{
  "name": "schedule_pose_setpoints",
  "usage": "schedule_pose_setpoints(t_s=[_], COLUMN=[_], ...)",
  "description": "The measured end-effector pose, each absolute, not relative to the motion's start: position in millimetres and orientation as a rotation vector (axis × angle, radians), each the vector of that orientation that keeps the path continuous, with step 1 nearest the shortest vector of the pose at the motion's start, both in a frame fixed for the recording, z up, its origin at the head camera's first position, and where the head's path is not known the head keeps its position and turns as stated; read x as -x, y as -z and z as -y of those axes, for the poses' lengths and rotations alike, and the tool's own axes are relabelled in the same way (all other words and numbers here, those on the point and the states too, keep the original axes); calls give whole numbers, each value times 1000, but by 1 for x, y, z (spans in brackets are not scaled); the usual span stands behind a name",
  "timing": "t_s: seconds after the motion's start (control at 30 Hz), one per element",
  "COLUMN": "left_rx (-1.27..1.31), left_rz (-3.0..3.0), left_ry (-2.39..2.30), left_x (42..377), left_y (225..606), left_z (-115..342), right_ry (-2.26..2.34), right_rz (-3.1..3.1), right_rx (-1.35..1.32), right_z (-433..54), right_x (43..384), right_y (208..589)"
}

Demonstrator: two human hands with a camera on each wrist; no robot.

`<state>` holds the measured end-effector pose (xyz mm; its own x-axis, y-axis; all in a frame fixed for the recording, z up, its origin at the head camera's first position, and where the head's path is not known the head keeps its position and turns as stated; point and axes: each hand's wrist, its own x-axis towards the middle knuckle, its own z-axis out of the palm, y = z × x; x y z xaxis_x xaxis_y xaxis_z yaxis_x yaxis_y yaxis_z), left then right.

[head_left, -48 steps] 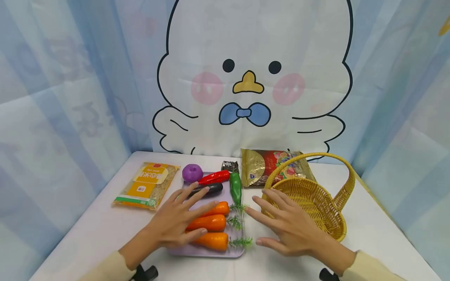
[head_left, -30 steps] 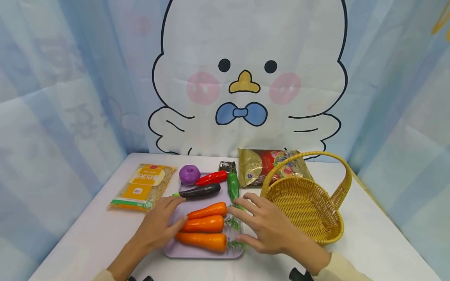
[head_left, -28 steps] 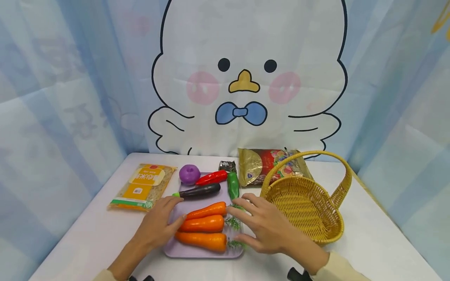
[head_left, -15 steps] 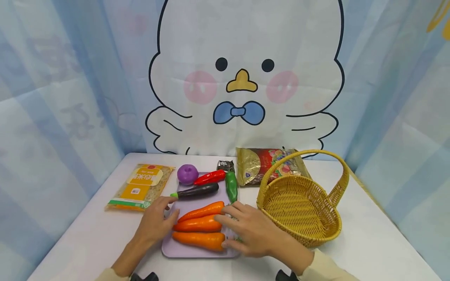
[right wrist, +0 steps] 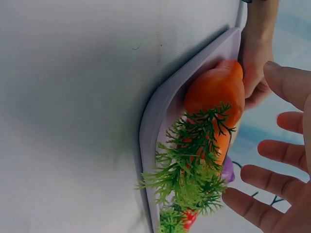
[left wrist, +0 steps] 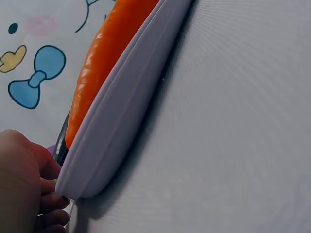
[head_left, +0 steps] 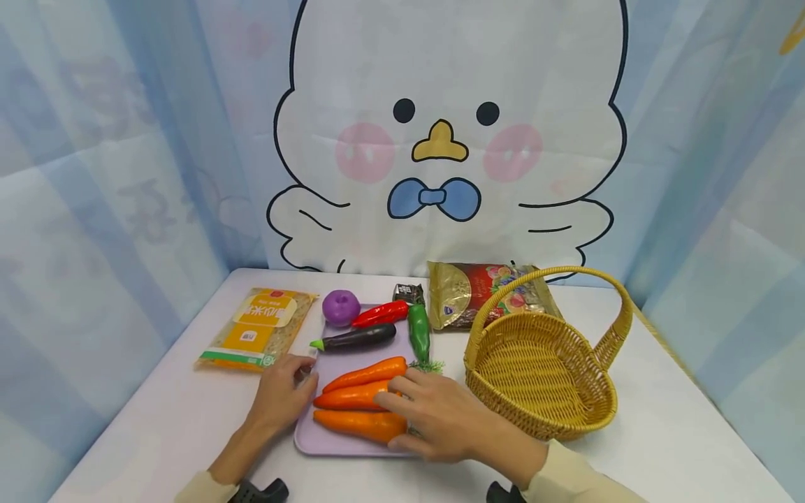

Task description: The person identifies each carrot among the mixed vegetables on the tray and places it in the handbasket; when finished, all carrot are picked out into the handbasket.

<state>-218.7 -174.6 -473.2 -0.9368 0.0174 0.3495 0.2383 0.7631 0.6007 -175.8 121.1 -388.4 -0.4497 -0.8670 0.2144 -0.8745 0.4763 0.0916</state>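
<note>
My left hand (head_left: 281,391) pinches the left rim of a lilac tray (head_left: 309,443); the left wrist view shows its thumb over the rim (left wrist: 73,167) and curled fingers at the edge. Over the leafy ends of three orange carrots (head_left: 358,425) hovers my right hand (head_left: 443,419), fingers spread and slightly bent. In the right wrist view there is a gap between its fingers and the carrots' green tops (right wrist: 189,165). Behind the carrots on the tray lie an eggplant (head_left: 361,336), a red pepper (head_left: 381,314) and a green pepper (head_left: 418,334).
A purple onion-like vegetable (head_left: 342,308) sits at the tray's back left corner. A yellow grain bag (head_left: 260,328) lies left. At the back are a small dark packet (head_left: 409,293) and a gold-red bag (head_left: 481,297). The wicker basket (head_left: 537,370) stands right, handle up.
My left hand has drawn back from above the tray to its left rim and taken hold there. The right hand has moved left, from near the basket to over the carrot tops.
</note>
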Motion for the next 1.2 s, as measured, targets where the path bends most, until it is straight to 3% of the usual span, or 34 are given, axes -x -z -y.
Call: schedule_pose_setpoints(t_s=[1.2], left_rx=[-28], left_rz=[2711], left_ry=[1091], left_x=[230], left_y=[467], left_z=[172], right_ry=[239], right_rz=[2752], right_rx=[-1423], right_z=[-99], right_x=[183], right_y=[395])
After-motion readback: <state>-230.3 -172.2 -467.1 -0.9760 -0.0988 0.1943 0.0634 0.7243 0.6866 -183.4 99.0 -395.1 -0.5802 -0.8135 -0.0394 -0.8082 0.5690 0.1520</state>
